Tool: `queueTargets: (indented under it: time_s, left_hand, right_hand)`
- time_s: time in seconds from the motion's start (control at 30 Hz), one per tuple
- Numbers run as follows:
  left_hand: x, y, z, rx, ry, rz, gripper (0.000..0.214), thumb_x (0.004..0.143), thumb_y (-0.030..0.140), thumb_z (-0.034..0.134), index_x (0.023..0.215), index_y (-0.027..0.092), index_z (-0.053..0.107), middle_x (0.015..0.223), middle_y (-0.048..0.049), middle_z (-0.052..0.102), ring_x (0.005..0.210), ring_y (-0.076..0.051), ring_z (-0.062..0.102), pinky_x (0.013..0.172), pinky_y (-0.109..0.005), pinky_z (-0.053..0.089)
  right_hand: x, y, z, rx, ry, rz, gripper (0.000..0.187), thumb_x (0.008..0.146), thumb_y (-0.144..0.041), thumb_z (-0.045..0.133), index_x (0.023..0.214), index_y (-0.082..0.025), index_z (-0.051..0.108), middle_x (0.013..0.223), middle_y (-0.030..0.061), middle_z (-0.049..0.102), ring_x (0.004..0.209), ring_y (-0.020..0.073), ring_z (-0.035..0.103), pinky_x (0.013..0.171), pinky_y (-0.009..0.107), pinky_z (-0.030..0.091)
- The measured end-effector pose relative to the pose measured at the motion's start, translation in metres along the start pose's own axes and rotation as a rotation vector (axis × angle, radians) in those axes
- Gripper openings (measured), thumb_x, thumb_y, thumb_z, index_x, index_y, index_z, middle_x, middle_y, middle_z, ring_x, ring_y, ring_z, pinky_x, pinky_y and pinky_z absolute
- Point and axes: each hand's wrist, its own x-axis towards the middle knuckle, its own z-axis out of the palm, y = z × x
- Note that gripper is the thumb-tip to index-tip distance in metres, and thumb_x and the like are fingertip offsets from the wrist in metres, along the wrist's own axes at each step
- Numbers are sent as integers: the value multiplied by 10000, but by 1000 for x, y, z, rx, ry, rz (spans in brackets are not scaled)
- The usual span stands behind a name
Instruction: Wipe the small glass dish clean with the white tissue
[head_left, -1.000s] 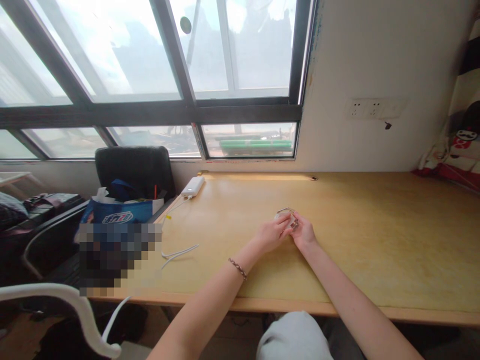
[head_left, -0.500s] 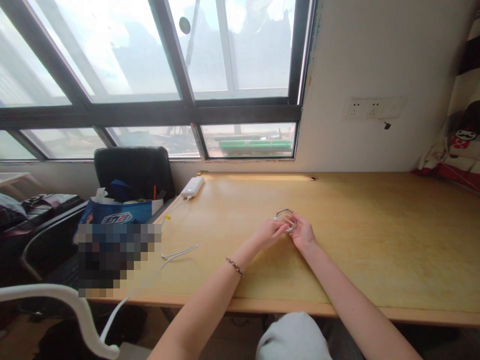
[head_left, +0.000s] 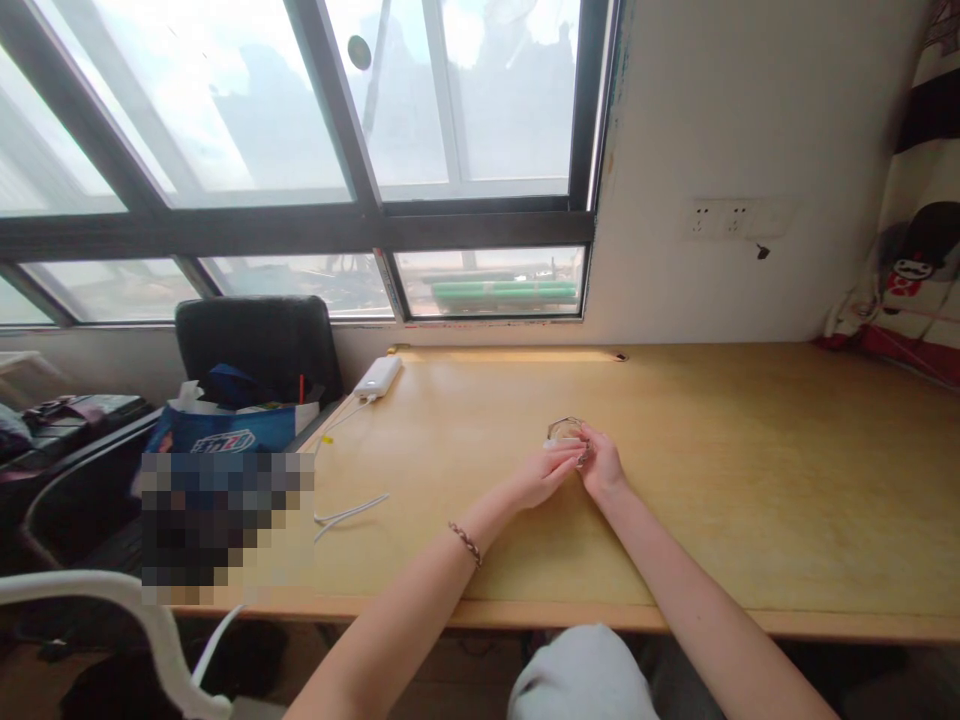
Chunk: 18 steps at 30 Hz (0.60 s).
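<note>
Over the middle of the wooden table (head_left: 465,430), my right hand (head_left: 602,465) grips a thin, silvery, bracelet-like loop (head_left: 564,421) by its right side. My left hand (head_left: 547,476) is at the near side of the loop, with its fingers closed on a small white piece (head_left: 561,444) that looks like tissue or cloth. That piece lies across the loop's near edge, and its exact kind is too small to tell. The fingers of both hands meet and hide part of the loop. A braided bracelet (head_left: 466,544) is on my left wrist.
A white power bank (head_left: 378,377) with a white cable (head_left: 352,508) lies on the table's left side. Beyond that edge stands a black chair (head_left: 259,345) with a blue bag (head_left: 232,425). A white curved tube (head_left: 142,600) rises at lower left. A patterned curtain (head_left: 919,240) hangs at right.
My left fingers have straightened and moved across the loop's near side, and the white piece shows more. My right hand keeps its hold. The view has turned slightly right.
</note>
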Motion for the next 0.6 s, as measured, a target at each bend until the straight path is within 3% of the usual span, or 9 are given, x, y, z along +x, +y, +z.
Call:
queueTargets:
  time_s: [0.23,0.4,0.5,0.6]
  left_hand:
    - [-4,2,-5,407,112,-67,318,848,362,322,953,240,596,1097,-30,522,903,-134,543,818,-254,420]
    - [0,5,-2,592,135,-141,338,847,389,308,921,187,568,950,-66,578,864,-157,542,716,-247,436]
    - [1,7,1,609,152,-182,371,842,417,300,1013,186,535,1022,-79,569,890,-178,542,700,-268,443]
    - [0,8,4,518,166,-172,395,849,404,290,1170,228,439,1191,-48,490,1020,-181,495,790,-292,430]
  right_hand:
    - [-3,-6,2,60,-73,106,70,624,-215,586,649,-163,547,590,11,623,564,145,588,511,258,469]
    - [-5,-6,3,61,-32,127,43,631,-177,579,655,-177,544,594,8,628,555,137,582,461,241,456]
    - [-7,-5,5,52,-48,102,53,624,-177,588,654,-182,544,626,12,637,588,138,587,479,240,464]
    - [-7,-3,5,13,-54,23,93,599,-188,621,640,-178,539,649,13,639,602,135,584,504,236,467]
